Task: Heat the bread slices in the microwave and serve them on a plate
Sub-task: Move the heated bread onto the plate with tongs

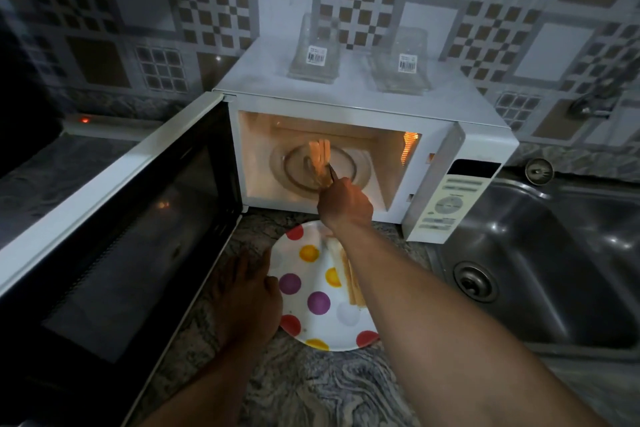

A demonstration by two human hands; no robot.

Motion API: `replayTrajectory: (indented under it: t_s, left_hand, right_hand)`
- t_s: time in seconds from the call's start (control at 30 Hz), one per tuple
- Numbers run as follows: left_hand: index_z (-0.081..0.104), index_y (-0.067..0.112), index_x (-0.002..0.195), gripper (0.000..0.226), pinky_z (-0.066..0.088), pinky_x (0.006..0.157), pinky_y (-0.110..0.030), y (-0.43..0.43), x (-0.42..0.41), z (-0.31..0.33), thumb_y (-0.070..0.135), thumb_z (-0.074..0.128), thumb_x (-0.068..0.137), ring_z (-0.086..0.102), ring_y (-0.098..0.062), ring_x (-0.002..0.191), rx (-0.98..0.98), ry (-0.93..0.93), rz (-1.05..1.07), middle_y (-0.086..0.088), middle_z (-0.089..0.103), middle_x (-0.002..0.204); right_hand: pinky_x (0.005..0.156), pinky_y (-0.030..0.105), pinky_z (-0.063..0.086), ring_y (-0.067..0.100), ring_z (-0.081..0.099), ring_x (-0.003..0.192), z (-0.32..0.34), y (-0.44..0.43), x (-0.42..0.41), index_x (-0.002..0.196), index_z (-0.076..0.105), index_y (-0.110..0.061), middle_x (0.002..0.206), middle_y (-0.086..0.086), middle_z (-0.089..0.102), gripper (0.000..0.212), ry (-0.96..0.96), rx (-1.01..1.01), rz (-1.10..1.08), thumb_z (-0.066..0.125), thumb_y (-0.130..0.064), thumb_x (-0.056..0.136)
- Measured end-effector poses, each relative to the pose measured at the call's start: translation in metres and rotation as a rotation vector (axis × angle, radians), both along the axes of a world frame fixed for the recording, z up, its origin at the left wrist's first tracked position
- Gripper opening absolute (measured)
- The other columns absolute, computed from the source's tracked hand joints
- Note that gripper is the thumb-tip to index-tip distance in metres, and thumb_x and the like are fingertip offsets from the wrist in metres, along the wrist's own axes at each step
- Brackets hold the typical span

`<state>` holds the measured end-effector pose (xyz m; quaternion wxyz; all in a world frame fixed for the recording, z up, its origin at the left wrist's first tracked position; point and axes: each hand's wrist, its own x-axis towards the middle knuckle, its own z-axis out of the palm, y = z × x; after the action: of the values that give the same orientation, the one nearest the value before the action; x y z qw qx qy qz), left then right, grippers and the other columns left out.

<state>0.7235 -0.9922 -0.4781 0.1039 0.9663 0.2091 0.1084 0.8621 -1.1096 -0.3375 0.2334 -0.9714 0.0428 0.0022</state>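
The white microwave stands lit with its door swung wide to the left. Bread slices stand on edge on the glass turntable inside. My right hand reaches into the opening, shut on a thin dark utensil whose tip touches the slices. A white plate with coloured dots lies on the counter in front of the microwave, with a bread slice on it, partly hidden by my right forearm. My left hand rests flat on the counter, its thumb touching the plate's left rim.
Two clear glass containers with barcode labels sit on top of the microwave. A steel sink lies to the right. The open door blocks the counter to the left. A tiled wall stands behind, with a small red light at left.
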Motion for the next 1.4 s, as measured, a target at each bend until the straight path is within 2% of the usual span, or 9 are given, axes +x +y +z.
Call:
replayTrajectory:
  t_s: [0.17,0.27,0.43,0.53,0.73,0.97,1.2,1.4]
  left_hand:
    - [0.061,0.026,0.134,0.065,0.034,0.108,-0.056,-0.002,0.0,0.004,0.035,0.024,0.081,0.048,-0.039,0.128,-0.04,-0.039,0.025,-0.017,0.057,0.137]
    - [0.056,0.031,0.138,0.066,0.03,0.109,-0.056,-0.003,-0.001,0.004,0.038,0.023,0.082,0.043,-0.035,0.135,-0.052,-0.027,0.027,-0.013,0.052,0.143]
    - [0.031,0.043,0.15,0.054,0.012,0.119,-0.049,-0.001,-0.004,0.003,0.036,0.033,0.096,0.018,-0.021,0.149,-0.118,0.027,0.01,-0.001,0.03,0.159]
    - [0.025,0.047,0.151,0.053,0.004,0.12,-0.045,-0.002,-0.006,0.006,0.037,0.033,0.099,0.011,-0.017,0.15,-0.149,0.039,0.017,0.004,0.022,0.162]
    - [0.016,0.046,0.153,0.055,0.0,0.121,-0.046,-0.005,-0.007,0.013,0.037,0.027,0.1,0.007,-0.02,0.151,-0.175,0.09,0.003,0.002,0.015,0.164]
    - [0.018,0.045,0.153,0.054,-0.002,0.121,-0.047,-0.005,-0.009,0.016,0.035,0.025,0.1,0.006,-0.019,0.151,-0.174,0.121,0.008,0.003,0.015,0.164]
    - [0.015,0.043,0.154,0.055,0.0,0.122,-0.047,-0.005,-0.012,0.018,0.035,0.025,0.1,0.006,-0.022,0.151,-0.159,0.124,-0.007,0.0,0.014,0.164]
    - [0.015,0.043,0.154,0.054,-0.001,0.122,-0.047,-0.005,-0.011,0.018,0.037,0.025,0.102,0.004,-0.022,0.152,-0.146,0.138,-0.004,0.001,0.012,0.165]
  right_hand:
    - [0.081,0.037,0.044,0.034,0.062,0.111,0.009,-0.023,-0.026,0.126,0.055,-0.007,0.122,0.013,0.065,0.041,0.017,-0.007,0.047,0.042,-0.038,0.103]
    - [0.078,0.037,0.042,0.035,0.061,0.111,0.013,-0.038,-0.05,0.121,0.054,-0.007,0.123,0.015,0.063,0.039,0.01,-0.016,0.088,0.041,-0.039,0.103]
    - [0.074,0.036,0.036,0.038,0.061,0.11,0.019,-0.056,-0.1,0.116,0.053,-0.006,0.117,0.017,0.065,0.043,-0.022,-0.056,0.134,0.039,-0.045,0.104]
    - [0.071,0.035,0.036,0.039,0.063,0.105,0.016,-0.066,-0.129,0.116,0.057,-0.006,0.111,0.016,0.067,0.046,-0.033,-0.068,0.145,0.04,-0.047,0.103]
    - [0.067,0.037,0.036,0.039,0.064,0.102,0.003,-0.076,-0.176,0.122,0.049,-0.007,0.11,0.017,0.068,0.045,-0.009,-0.074,0.205,0.039,-0.047,0.104]
    - [0.063,0.036,0.038,0.039,0.065,0.096,-0.02,-0.085,-0.209,0.125,0.046,-0.007,0.107,0.017,0.069,0.045,0.03,-0.104,0.205,0.038,-0.046,0.105]
    - [0.068,0.036,0.039,0.037,0.065,0.1,-0.039,-0.087,-0.218,0.127,0.045,-0.007,0.111,0.016,0.068,0.044,0.052,-0.143,0.161,0.039,-0.044,0.105]
    - [0.065,0.035,0.041,0.036,0.067,0.1,-0.045,-0.083,-0.225,0.133,0.043,0.0,0.113,0.017,0.066,0.058,0.042,-0.172,0.161,0.039,-0.05,0.103]
